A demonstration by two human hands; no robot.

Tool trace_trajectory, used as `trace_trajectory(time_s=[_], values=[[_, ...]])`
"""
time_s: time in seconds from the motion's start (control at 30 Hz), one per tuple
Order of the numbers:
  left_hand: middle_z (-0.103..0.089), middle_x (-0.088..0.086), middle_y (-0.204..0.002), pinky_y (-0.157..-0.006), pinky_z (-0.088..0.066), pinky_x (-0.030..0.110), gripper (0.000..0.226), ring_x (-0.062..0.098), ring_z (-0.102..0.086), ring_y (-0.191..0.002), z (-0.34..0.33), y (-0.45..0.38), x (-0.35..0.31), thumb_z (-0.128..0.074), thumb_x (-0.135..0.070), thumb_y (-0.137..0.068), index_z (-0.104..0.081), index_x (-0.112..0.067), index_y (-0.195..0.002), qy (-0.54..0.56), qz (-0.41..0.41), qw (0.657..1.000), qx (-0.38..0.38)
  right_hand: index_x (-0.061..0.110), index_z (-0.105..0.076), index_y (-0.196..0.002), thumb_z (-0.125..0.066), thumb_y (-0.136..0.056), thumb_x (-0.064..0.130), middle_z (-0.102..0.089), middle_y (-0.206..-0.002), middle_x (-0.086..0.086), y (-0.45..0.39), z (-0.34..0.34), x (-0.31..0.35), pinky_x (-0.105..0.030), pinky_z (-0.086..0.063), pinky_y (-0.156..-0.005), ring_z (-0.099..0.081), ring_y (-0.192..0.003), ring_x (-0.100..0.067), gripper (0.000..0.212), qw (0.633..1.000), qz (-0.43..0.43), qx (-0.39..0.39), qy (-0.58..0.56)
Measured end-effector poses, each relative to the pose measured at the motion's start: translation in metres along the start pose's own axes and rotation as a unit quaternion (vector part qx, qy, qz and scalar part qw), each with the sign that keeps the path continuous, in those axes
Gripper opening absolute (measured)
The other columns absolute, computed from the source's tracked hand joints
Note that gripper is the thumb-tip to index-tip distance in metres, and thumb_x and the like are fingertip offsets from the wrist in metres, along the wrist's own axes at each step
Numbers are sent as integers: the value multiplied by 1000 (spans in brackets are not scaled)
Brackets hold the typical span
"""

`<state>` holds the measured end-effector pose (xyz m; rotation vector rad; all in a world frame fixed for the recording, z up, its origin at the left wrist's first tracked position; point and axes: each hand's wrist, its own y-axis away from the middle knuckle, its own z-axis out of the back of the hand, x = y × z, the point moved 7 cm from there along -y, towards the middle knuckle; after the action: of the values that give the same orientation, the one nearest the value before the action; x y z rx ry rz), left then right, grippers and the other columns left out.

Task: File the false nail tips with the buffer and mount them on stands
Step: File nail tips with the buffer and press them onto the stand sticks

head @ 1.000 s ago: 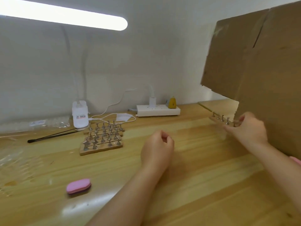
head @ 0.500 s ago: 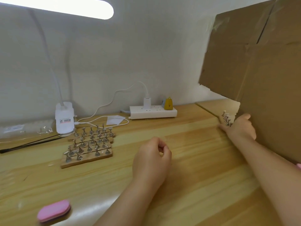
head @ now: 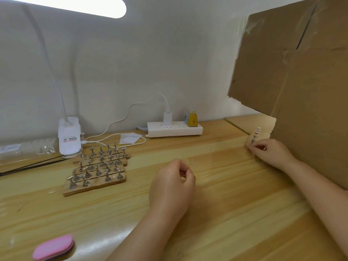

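My right hand [head: 271,152] grips the near end of a narrow wooden strip of nail stands [head: 254,136] at the table's far right, beside the cardboard. The strip points away from me, seen end-on, with small pale tips on its pegs. My left hand [head: 172,182] hovers mid-table with curled fingers; whether it holds anything is unclear. A block of several wooden strips with metal stands [head: 98,166] sits left of centre. The pink buffer [head: 53,247] lies at the near left edge.
A tall cardboard sheet [head: 301,81] stands at the right. A white power strip [head: 174,129] with plugs lies against the back wall. A clip lamp base [head: 68,137] and cables sit at the back left, with clear plastic bags [head: 24,147] beside them.
My right hand has turned the single strip of stands from lying sideways to pointing away and drawn it slightly nearer. The view shifted left and down. My left hand stayed put.
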<state>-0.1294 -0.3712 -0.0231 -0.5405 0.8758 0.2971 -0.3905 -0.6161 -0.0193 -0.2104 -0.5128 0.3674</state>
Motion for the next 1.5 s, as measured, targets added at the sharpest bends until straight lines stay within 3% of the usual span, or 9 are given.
trace_trajectory(time_s=[0.13,0.23,0.37,0.5,0.63,0.83,1.07,1.3,1.5], values=[[-59,-14,-76,-61,-45,27,12,3,-54,-74,-1,-1,2,-54,-30,-89,-53,-30,-77,-3,-8,1000,-7,30,-69,-109,-52,-93,31,-66,-95,4,-20,-8,-11,-28,-41,-63,-57,-87,-18,24,992,-73,38,98],[-58,-14,-74,-60,-44,26,14,3,-54,-72,-2,-2,4,-55,-29,-89,-52,-31,-75,-1,-12,1000,-13,13,-57,-112,-43,-91,32,-61,-115,-11,-29,-12,-13,-33,-44,-68,-56,-95,-29,32,966,-197,45,164],[-59,-13,-73,-59,-44,26,15,3,-54,-71,-2,-5,6,-55,-28,-88,-52,-30,-74,-3,-11,1000,-14,14,-44,-132,-38,-93,34,-56,-125,-11,-28,-17,-8,-33,-41,-65,-54,-110,-32,45,955,-228,43,182],[-60,-12,-70,-56,-43,26,14,4,-55,-66,-4,-8,10,-55,-27,-88,-53,-30,-74,0,9,1000,-14,10,-30,-143,-39,-95,37,-53,-130,-13,-13,-17,6,-36,-47,-73,-54,-113,-34,56,967,-195,49,154],[-62,-11,-73,-59,-46,28,11,6,-58,-68,-4,-10,15,-53,-27,-87,-56,-28,-77,24,55,998,0,11,-51,-126,-44,-92,37,-58,-122,-10,19,-14,55,-39,-51,-84,-56,-106,-31,43,981,-89,40,169],[-71,-6,-83,-72,-48,28,10,12,-59,-74,12,-3,11,-58,-17,-88,-63,-21,-79,185,131,972,69,21,-66,-98,-53,-90,36,-65,-95,4,80,-27,154,-32,-49,-73,-58,-87,-18,22,996,12,64,61],[-73,0,-79,-74,-50,41,23,23,-65,-77,142,38,22,-49,-31,-70,-62,-15,-79,130,67,988,-44,22,-69,-97,-56,-87,34,-66,-95,8,131,-53,256,-36,-52,-83,-60,-92,-14,20,986,89,131,-40],[-63,1,-95,-66,-40,31,7,16,-56,-82,218,49,104,-52,-25,-95,-57,-20,-93,26,126,989,-70,4,-62,-119,-51,-88,21,-65,-117,-14,156,-101,316,-40,-50,-92,-59,-107,-30,37,979,71,186,-39],[-59,-2,-102,-67,-39,27,13,11,-55,-88,209,39,125,-46,-28,-98,-52,-20,-107,27,142,989,-24,25,-52,-133,-39,-94,30,-58,-132,-4,154,-125,332,-35,-44,-85,-54,-117,-28,42,978,87,186,31]])
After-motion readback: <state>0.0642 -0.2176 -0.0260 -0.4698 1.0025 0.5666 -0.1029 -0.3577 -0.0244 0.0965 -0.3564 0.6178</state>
